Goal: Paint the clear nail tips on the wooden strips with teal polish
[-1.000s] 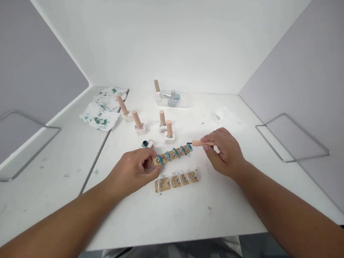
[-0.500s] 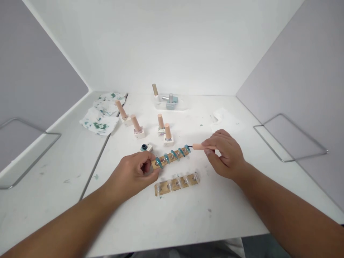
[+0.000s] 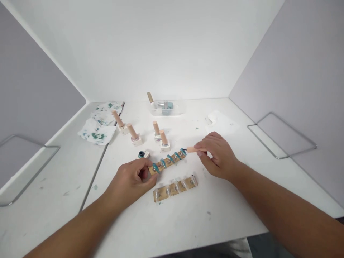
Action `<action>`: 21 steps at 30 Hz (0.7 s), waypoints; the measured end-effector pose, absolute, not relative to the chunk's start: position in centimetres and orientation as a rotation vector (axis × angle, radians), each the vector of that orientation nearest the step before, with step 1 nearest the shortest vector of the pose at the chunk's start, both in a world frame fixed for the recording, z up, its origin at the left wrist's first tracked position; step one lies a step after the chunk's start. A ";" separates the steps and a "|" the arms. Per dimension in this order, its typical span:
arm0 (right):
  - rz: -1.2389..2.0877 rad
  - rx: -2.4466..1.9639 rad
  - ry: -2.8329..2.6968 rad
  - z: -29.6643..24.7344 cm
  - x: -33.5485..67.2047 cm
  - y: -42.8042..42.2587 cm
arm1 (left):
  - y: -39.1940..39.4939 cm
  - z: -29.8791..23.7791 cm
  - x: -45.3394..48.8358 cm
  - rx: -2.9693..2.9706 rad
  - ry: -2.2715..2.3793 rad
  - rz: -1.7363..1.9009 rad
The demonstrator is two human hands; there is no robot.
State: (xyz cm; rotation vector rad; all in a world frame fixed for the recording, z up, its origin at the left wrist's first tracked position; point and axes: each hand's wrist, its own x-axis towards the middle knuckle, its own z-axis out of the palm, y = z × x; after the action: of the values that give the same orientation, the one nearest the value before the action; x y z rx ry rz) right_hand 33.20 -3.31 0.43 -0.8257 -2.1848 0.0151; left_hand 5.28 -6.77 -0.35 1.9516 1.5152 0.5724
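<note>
The tan strip (image 3: 167, 162) carries teal nail tips; the second tan strip (image 3: 174, 187) carries clear ones. Bottles (image 3: 163, 140) have beige caps on white bases. White tissues (image 3: 96, 130) near the white worktop's (image 3: 166, 218) left edge show green blotches.

left hand (image 3: 131, 179) pinches teal nail strip (image 3: 167, 161) | right hand (image 3: 216, 156) holds brush (image 3: 191, 149)

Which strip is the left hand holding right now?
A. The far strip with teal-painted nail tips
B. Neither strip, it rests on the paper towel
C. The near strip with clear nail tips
A: the left hand pinches the end of the far strip carrying teal nail tips, while the right hand holds a brush at its other end; the near strip lies untouched.
</note>
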 end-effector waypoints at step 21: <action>0.130 -0.890 -2.152 0.5 32.8 -3.2 | -6.7 -0.5 5.5 1.937 1.550 0.617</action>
State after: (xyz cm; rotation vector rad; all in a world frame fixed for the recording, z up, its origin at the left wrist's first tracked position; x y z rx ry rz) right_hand 32.85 -3.20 0.48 -0.8899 -2.1525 0.1300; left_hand 5.46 -6.74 -0.52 1.9374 1.5502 0.6174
